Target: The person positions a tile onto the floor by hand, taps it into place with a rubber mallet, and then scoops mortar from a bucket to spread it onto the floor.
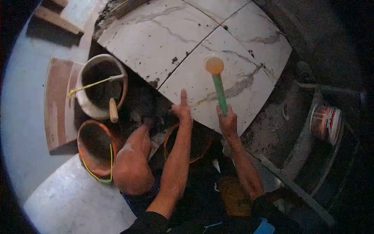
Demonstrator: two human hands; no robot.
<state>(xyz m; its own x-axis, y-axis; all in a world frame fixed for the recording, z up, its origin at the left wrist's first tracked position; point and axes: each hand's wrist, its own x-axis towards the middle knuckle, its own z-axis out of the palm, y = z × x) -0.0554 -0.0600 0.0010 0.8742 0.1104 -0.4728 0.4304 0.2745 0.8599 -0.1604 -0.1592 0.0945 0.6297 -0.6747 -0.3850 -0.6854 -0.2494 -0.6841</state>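
Note:
My right hand [228, 121] is wrapped round the green handle of a mallet [214, 66]. The mallet's round, orange-yellow head overlaps the middle of a white marble-patterned tile [202, 84]. At this tile's near left edge is my left hand [182, 110], its index finger stretched forward over the surface and the thumb out to the side. More matching tiles [156, 35] adjoin it behind and to the left, with dark crumbs of mortar scattered over them and narrow dark joints between.
On the left stand a whitish bucket [83, 99] with a wooden-handled tool [113, 110] at its rim and an orange-rimmed bucket [81, 150]. Another bucket [198, 158] is partly hidden behind my left forearm. A labelled tub [326, 124] and a long bar [300, 191] lie right.

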